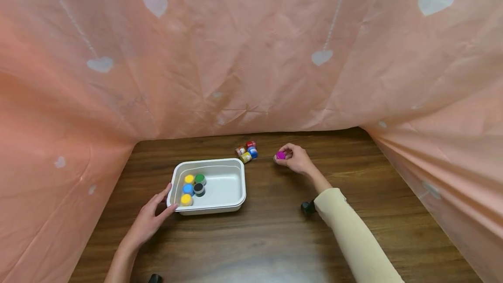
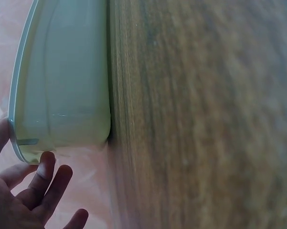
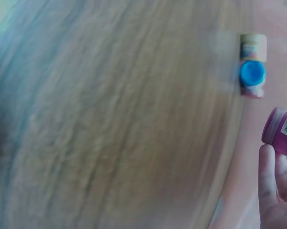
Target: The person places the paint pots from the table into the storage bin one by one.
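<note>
My left hand [image 1: 150,214] grips the left front corner of a white plastic tray [image 1: 224,189], fingers and thumb at its rim. In the left wrist view, its fingertips lie against the tray's outer wall [image 2: 76,71]. Inside the tray, small paint jars stand grouped at the left, among them a green-lidded jar [image 1: 200,179], a blue-lidded jar [image 1: 188,189] and a black jar [image 1: 199,189]. To the right of the tray, my right hand [image 1: 300,160] holds a magenta paint jar [image 1: 280,155] between thumb and fingers. A printed label shows on that jar [image 3: 279,133] in the right wrist view.
Between the tray and my right hand, towards the back, lies a cluster of jars: a red jar [image 1: 250,144], a blue jar [image 1: 253,152], a yellow jar [image 1: 246,157] and a brownish one. A pink curtain [image 1: 251,77] with hearts encloses the wooden table [image 1: 271,230].
</note>
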Demonstrator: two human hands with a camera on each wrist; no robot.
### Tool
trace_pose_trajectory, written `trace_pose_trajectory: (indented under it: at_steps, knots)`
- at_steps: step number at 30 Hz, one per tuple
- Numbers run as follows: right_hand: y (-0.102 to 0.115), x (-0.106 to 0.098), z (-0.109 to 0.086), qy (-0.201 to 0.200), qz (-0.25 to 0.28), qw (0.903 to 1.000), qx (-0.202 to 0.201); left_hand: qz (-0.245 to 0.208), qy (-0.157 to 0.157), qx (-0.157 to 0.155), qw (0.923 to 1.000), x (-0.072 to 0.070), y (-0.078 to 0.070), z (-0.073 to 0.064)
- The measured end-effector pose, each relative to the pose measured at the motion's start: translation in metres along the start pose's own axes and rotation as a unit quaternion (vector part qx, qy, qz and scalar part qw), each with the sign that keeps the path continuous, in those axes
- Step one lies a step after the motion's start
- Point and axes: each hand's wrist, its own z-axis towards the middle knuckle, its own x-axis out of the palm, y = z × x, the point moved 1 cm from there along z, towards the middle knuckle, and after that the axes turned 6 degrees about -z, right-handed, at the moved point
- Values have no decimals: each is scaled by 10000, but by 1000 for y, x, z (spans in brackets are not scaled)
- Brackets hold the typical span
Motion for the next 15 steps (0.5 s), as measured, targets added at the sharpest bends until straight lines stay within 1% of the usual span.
trace_pose_trajectory:
  at_steps: [4,7,11,15]
  knots:
    - [11,-3,-1,-11,180,9998,10,-2,31,-44,10000,-2,-2,0]
    - [19,-5,-3,0,333,9994,-76,23,94,-124,9999,-2,-2,-1]
    - [29,-9,-5,2,553,9977,-394,32,110,-190,9998,-2,-2,-2]
    - [35,-12,-7,11,554,9960,-703,-3,113,-205,9997,-1,-1,-3]
